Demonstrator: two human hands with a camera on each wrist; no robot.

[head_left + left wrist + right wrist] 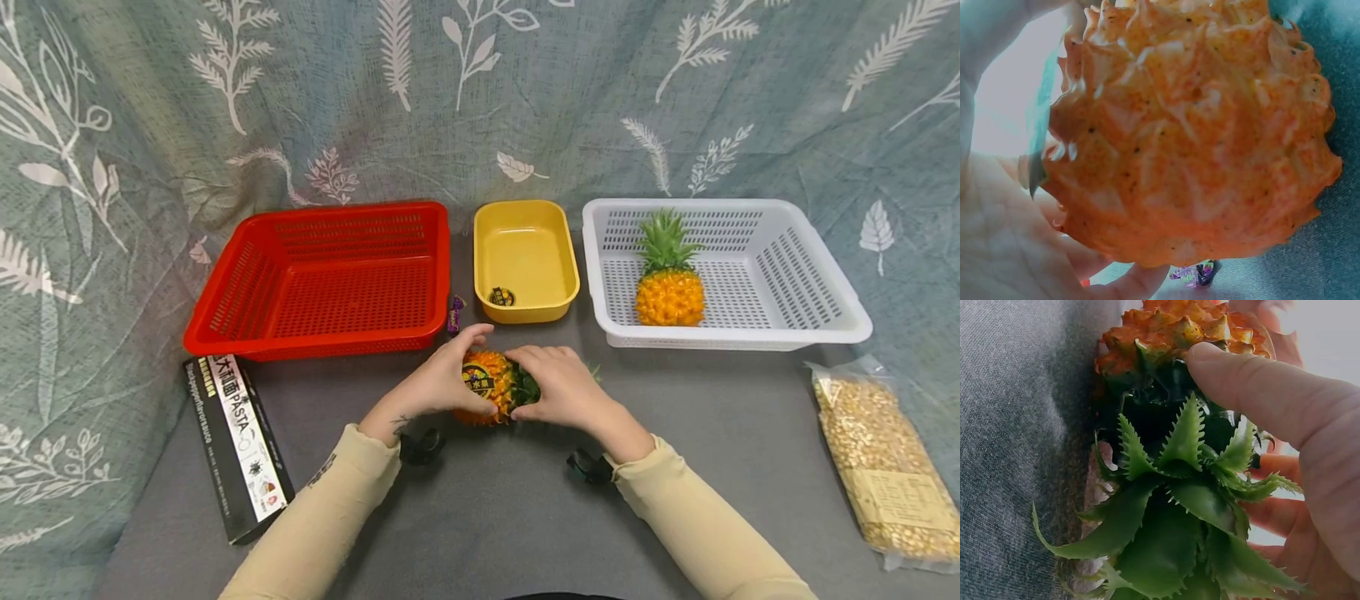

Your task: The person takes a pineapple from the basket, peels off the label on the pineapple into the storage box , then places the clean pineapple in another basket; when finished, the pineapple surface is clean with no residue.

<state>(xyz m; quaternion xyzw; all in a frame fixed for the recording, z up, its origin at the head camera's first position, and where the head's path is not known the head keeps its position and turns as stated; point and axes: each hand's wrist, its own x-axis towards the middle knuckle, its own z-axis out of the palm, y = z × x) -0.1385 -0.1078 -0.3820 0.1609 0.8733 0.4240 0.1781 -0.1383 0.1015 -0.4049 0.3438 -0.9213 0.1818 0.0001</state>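
Observation:
A small orange pineapple (498,372) with a green crown lies on its side at the middle front of the table, its leaves pointing right. Around its bottom end my left hand (433,385) holds the orange body, beside a black-and-yellow sticker (478,380). My right hand (561,388) grips it where the green crown (1166,531) meets the body, thumb on the near side. In the left wrist view the spiky orange rind (1197,137) fills most of the picture. The right hand hides much of the crown in the head view.
Behind stand a red basket (315,343), a yellow tub (528,315) and a white basket (738,336) holding another pineapple (670,297). A purple-wrapped candy (455,316) lies by the red basket. A pasta box (238,450) is at left, a bag of grain (885,458) at right.

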